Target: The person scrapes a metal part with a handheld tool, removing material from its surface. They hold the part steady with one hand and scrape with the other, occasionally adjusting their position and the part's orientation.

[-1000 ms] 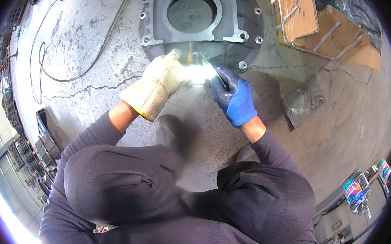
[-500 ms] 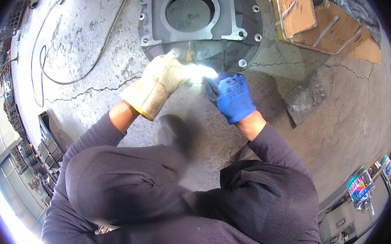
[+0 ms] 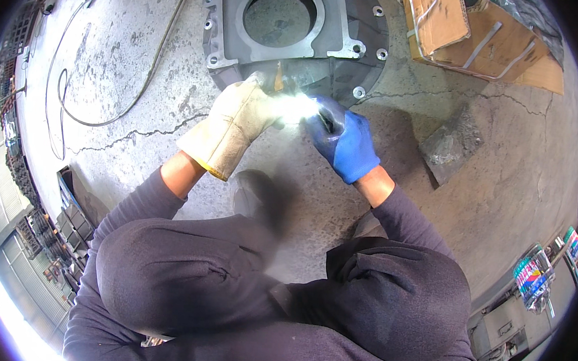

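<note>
My left hand, in a thick beige leather glove with a yellow cuff edge, is closed beside a bright white glare. From the other side my right hand, in a blue glove with a dark coated palm, meets the glare with curled fingers. Whatever sits between the two hands is washed out by the light. Just beyond them lies a large grey cast-metal housing with a round opening and bolt holes. A small orange-brown mark shows on its near side, close to my left fingers.
A torn cardboard box with white straps lies at the far right. Nearer stands a flat dark grey piece on the cracked concrete floor. A hose curls across the left. Colourful packages are at the right edge.
My right hand has turned at the wrist, so the dark coated thumb side shows instead of the printed back. My left hand stays almost where it was.
</note>
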